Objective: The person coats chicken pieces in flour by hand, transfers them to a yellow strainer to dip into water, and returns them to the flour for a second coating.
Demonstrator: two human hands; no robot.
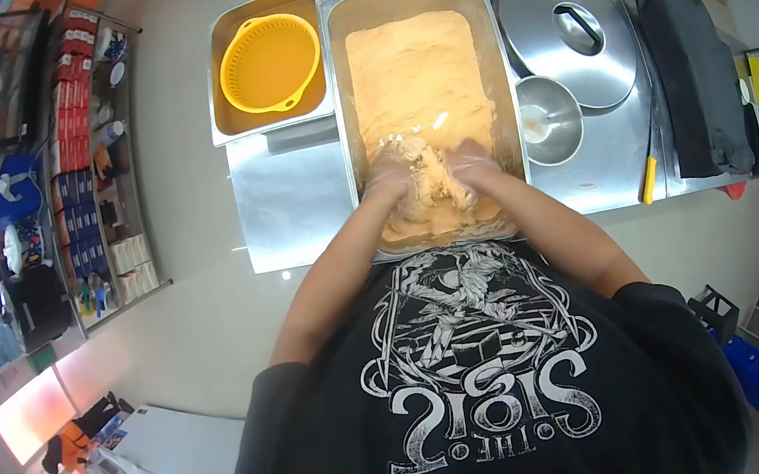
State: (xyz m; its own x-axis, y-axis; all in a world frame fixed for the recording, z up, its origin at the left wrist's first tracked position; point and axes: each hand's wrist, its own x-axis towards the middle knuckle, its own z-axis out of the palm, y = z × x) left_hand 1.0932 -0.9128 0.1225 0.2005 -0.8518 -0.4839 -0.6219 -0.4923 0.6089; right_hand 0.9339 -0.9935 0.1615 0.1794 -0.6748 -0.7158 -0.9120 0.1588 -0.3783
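Observation:
A deep metal pan stands in front of me, filled with pale orange breading flour. At its near end, both my hands wear clear plastic gloves. My left hand is curled against the left side of a heap of lumpy, flour-coated food pieces. My right hand grips the same heap from the right. Flour covers the fingertips in part, and what kind of food lies under the coating cannot be made out.
A yellow strainer basket sits in a second metal pan at the left. To the right are a steel bowl, a round lid with a black handle, a yellow-handled tool and a dark folded cover. Stocked shelves stand far left.

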